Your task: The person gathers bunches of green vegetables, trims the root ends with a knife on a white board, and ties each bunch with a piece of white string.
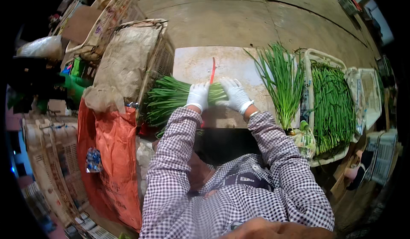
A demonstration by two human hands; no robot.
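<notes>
A bunch of garlic chives (168, 97) lies crosswise on the pale board, its green leaf ends to the left and its paler stems to the right. My left hand (198, 96), in a white glove, wraps over the middle of the bunch. At the stem end, my gloved right hand (235, 95) closes round the pale stalks; its fingertips are partly hidden. A red strip (213, 70) runs beneath the bunch, and its far end sticks out beyond my hands. To the right, a loose pile of chives (282, 85) rests on the board with its roots toward me.
A white crate (314, 74) packed with chives stands at the right. On the left are a cloth-covered crate (128, 55) and an orange-red sack (115, 162). The pale work board (192, 63) lies before me, with concrete floor (213, 19) beyond.
</notes>
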